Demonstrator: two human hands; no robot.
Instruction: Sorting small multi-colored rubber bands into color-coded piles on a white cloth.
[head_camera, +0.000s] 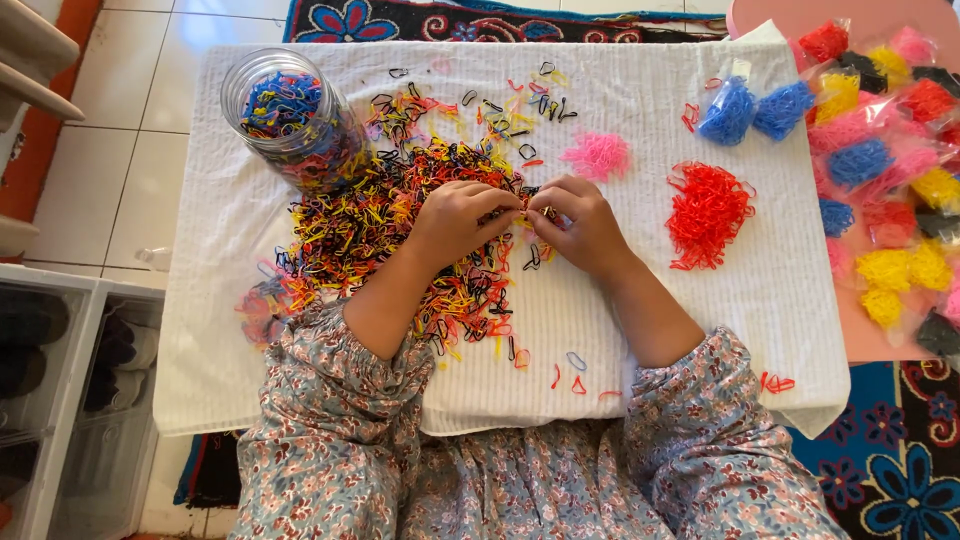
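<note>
**Sorting of small elastic bands: two colours set apart, the mixed heap still large**

A white cloth (700, 320) is spread over the work surface, and all places below are given from the mixed heap of bands (400, 220) at its middle-left. The heap is made up of black, red, yellow and orange loops, thickly piled.

The left hand (455, 222) is laid on the heap's right edge, fingers curled inward. The right hand (580, 225) is held just right of the heap, its fingertips brought against those of the left. Both are pinched closed on something small between them, most likely one or two bands; which colour cannot be told, as the fingers cover it.

Right of the heap, past the right hand, a pile of red bands (708, 212) is gathered. Above and right of the heap, a smaller pink pile (597, 155) is set by itself. At the heap's upper left, touching it, a clear jar (290, 115) is seen, partly filled with mixed bands.

Far right of the heap, off the cloth, bagged bands (880, 160) in single colours are stacked on a pink surface.

Judged from the layout, only a small part is done: two colours are separated, while the heap and the jar remain unsorted. Stray loops are scattered below the heap, toward the floral sleeves.
</note>
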